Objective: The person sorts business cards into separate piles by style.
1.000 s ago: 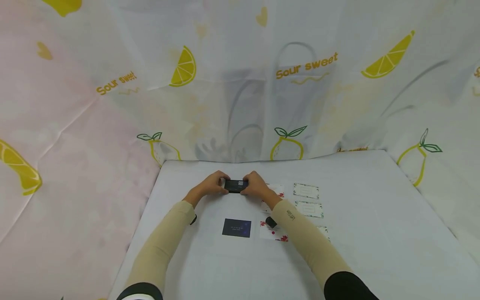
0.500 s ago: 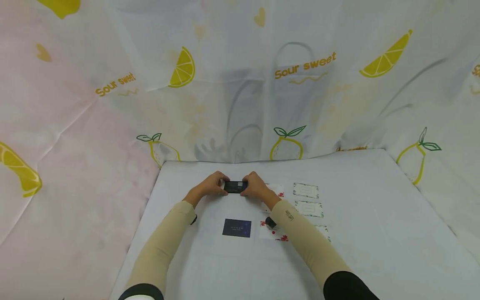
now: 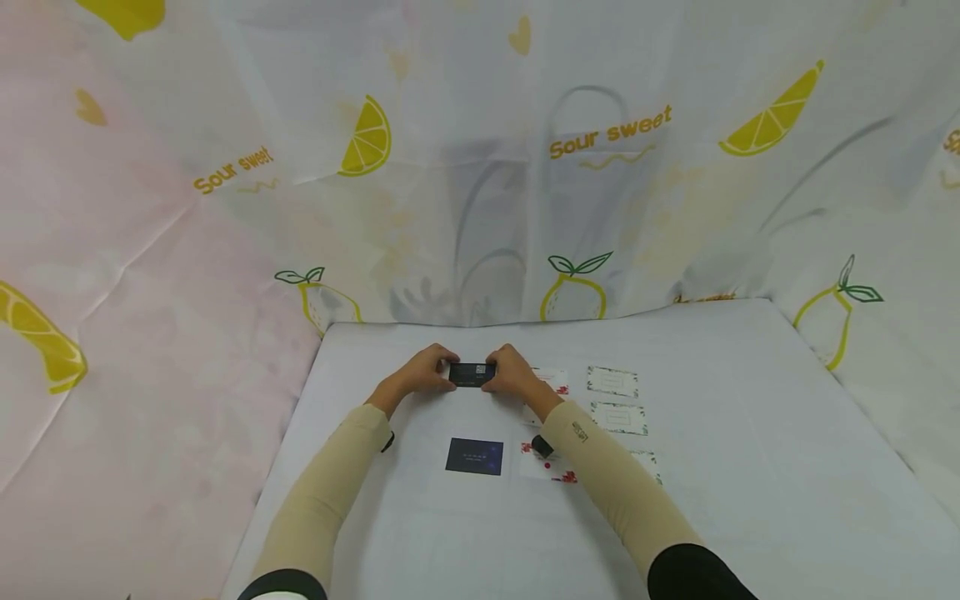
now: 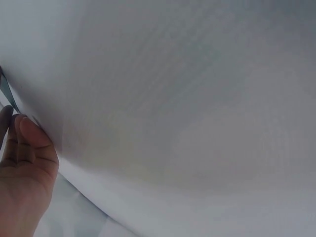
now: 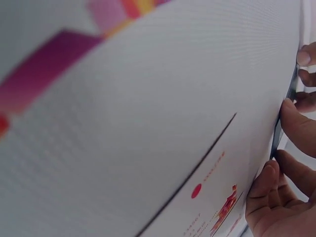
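Note:
In the head view, a dark business card [image 3: 472, 375] with a small pale square mark lies level near the far side of the table. My left hand [image 3: 420, 372] pinches its left end between thumb and fingers. At the card's right end my right hand [image 3: 516, 374] does the same. Both wrist views show only slivers of it, edge-on: the dark card [image 4: 7, 92] beside the left fingertips and the card [image 5: 277, 132] between fingertips. Nearer the person, a dark blue card [image 3: 474, 457] lies flat by itself. Whether the held card touches the tabletop is hard to tell.
White cards with red flowers [image 3: 551, 473] form a column under and beside the right forearm, partly hidden. Further right stands a column of white cards with green leafy borders [image 3: 618, 418]. Behind the white table [image 3: 750, 433] hangs a lemon-print curtain [image 3: 480, 208].

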Tool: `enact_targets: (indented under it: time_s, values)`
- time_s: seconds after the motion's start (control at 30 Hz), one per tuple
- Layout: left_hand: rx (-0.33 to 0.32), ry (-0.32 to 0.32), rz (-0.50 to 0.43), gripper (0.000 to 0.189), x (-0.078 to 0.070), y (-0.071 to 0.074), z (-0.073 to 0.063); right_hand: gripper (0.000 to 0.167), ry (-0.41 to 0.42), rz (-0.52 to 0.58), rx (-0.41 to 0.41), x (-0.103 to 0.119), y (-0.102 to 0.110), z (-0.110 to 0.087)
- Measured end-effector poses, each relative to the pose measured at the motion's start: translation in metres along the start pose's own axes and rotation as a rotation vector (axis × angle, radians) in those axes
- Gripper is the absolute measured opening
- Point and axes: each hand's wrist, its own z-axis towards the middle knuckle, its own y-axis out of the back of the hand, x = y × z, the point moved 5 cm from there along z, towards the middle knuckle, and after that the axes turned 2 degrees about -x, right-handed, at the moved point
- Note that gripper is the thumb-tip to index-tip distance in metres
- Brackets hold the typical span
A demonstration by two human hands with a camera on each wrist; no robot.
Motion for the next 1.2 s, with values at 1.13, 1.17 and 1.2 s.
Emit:
enact_targets:
  time_s: [1.13, 1.17, 1.2]
  values:
    - [-0.003, 0.028, -0.012, 0.05, -0.0007, -0.0005, 0.0002, 0.05, -0.047, -0.016, 0.012, 0.0051, -0.0007, -0.0057]
    - [-0.001, 0.033, -0.012, 0.05, -0.0007, -0.0007, -0.0003, 0.05, -0.048, -0.016, 0.014, 0.005, -0.0015, -0.0058]
    - [0.0, 0.039, -0.01, 0.05, -0.0003, -0.0011, -0.0007, 0.05, -0.05, -0.014, 0.017, 0.0048, -0.0023, -0.006]
